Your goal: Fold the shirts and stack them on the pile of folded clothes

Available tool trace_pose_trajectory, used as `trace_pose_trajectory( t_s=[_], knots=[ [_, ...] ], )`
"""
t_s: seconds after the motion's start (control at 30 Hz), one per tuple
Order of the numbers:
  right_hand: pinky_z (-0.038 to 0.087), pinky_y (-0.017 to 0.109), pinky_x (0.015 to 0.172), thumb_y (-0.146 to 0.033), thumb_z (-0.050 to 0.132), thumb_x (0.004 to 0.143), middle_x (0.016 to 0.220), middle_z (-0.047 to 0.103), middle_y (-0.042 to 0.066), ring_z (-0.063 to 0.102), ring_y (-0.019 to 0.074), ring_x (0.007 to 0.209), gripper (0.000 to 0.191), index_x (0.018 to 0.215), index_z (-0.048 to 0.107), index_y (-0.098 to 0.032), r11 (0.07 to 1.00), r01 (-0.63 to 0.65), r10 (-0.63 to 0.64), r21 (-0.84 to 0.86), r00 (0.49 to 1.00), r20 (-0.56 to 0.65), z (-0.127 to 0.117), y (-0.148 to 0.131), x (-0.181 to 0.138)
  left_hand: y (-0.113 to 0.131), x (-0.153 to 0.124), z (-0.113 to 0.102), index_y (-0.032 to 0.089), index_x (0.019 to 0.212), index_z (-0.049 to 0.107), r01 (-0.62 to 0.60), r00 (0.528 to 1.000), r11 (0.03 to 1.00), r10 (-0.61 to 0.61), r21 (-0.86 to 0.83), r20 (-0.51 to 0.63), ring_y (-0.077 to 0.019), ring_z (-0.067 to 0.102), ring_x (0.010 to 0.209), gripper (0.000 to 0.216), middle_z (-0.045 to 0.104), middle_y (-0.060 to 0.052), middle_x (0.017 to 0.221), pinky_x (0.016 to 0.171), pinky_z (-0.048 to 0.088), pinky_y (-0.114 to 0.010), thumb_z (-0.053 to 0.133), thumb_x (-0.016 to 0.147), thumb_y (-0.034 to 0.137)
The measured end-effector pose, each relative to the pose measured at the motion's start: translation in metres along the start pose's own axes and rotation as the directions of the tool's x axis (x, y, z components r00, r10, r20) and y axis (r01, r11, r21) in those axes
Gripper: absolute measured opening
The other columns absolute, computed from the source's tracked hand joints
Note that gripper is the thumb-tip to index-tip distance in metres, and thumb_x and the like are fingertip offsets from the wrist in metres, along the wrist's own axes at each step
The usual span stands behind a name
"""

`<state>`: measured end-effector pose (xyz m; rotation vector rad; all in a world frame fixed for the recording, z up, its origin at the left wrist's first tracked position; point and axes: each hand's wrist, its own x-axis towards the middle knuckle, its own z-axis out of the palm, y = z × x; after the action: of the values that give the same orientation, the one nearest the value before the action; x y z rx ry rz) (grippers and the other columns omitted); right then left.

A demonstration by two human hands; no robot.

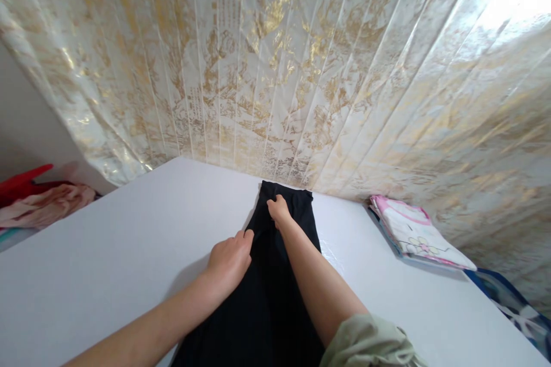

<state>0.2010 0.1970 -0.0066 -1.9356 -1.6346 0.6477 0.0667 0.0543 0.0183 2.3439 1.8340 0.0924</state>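
Black trousers (275, 292) lie lengthwise on the white tabletop (142, 241), their narrow waist end at the far edge and the wider part running down toward me. My left hand (231, 258) is closed on the left edge of the cloth, fingers curled over it. Further up, near the waist, my right hand (279, 210) pinches a bit of the black fabric, which wrinkles around the fingers. My right forearm crosses over the right side of the trousers. The undersides of both hands are hidden.
A folded stack of clothes (417, 232), white and pink with a flower on top, sits at the right. Pink and red cloth (51, 203) lies beyond the left edge. Patterned blue fabric (516, 304) is at lower right. A white-gold curtain (267, 69) hangs behind the table.
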Motion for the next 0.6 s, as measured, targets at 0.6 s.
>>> trace_pose_trajectory(
  t_s=[0.6],
  knots=[
    [0.047, 0.034, 0.085, -0.016, 0.043, 0.089, 0.121, 0.061, 0.009, 0.062, 0.0232, 0.107, 0.055, 0.142, 0.040, -0.028, 0.953, 0.080, -0.105, -0.294, 0.992, -0.070, -0.018, 0.017, -0.017, 0.013, -0.010, 0.013, 0.014, 0.142, 0.040, -0.127, 0.982, 0.963, 0.156, -0.238, 0.107, -0.0278, 0.062, 0.114, 0.059, 0.058, -0.016, 0.131, 0.095, 0.049, -0.037, 0.045, 0.083, 0.008]
  ],
)
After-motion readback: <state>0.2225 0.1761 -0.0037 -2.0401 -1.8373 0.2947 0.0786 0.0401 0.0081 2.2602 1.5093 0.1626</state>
